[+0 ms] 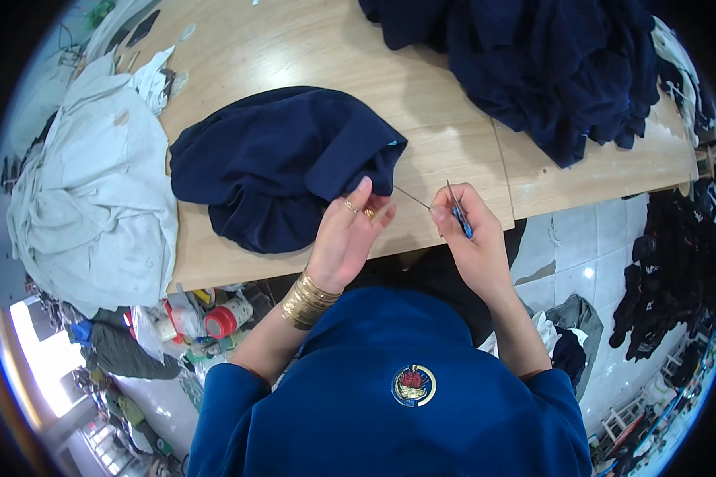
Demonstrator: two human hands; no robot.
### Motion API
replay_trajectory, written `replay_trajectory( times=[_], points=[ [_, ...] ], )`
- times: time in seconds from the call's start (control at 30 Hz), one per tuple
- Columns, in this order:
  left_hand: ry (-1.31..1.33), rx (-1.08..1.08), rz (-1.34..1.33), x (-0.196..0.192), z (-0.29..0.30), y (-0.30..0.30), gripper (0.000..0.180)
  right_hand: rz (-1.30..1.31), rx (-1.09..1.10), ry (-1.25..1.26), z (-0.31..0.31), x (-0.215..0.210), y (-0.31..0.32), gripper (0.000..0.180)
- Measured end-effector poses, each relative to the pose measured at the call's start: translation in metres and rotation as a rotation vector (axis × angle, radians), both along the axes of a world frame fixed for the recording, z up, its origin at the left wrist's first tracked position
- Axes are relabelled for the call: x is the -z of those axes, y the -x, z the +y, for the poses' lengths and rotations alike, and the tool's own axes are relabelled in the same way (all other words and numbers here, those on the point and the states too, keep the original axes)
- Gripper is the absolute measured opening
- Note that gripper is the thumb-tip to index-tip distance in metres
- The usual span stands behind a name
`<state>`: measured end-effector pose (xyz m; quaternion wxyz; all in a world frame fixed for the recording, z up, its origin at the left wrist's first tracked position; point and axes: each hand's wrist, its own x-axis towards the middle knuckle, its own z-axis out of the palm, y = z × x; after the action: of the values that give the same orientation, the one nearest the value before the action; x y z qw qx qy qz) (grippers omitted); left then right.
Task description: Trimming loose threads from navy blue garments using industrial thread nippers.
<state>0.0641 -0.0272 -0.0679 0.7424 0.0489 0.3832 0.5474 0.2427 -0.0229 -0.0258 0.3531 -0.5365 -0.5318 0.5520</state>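
The small blue-handled snips stand almost straight up, tips at 12 o'clock, on the near table edge. The right hand is curled tight around them. At their 9 o'clock, the left hand pinches the dark blue cloth, fingers up.

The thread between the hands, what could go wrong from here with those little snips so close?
1. The right hand holds the blue-handled snips right by the taut thread; the blades could nick the left hand's fingers pinching the dark blue garment.
2. A pull on the thread might pucker or tear the cloth at the pinched edge.
3. The garment lies near the table edge and could slide off.
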Motion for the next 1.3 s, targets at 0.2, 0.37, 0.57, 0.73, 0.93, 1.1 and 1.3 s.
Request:
replay_trajectory(
  times=[0.2,0.37,0.57,0.73,0.93,1.1,1.3],
  points=[
    [-0.25,0.504,0.619,-0.039,-0.011,0.034,0.015,-0.145,-0.059,-0.154,0.008,-0.022,0.007,0.014],
    [-1.252,0.323,1.618,-0.068,0.065,0.024,0.021,-0.248,-0.053,-0.223,0.024,-0.032,0.009,0.017],
    [-1.325,0.759,1.507,-0.059,0.106,0.019,0.009,-0.36,-0.028,-0.32,0.037,-0.036,0.005,0.018],
    [-0.826,0.733,1.166,-0.061,0.11,0.024,0.011,-0.481,0.024,-0.285,0.042,-0.03,-0.002,0.03],
    [-0.722,0.678,1.004,-0.058,0.117,0.024,0.014,-0.621,-0.028,-0.45,0.049,0.003,-0.002,0.033],
    [-0.661,0.741,1.029,-0.061,0.12,0.027,0.014,-0.694,-0.058,-0.494,0.059,-0.001,0.004,0.027],
    [-0.68,0.744,1.049,-0.06,0.12,0.027,0.014,-0.72,-0.073,-0.506,0.066,0.001,0.008,0.027]
  ],
)
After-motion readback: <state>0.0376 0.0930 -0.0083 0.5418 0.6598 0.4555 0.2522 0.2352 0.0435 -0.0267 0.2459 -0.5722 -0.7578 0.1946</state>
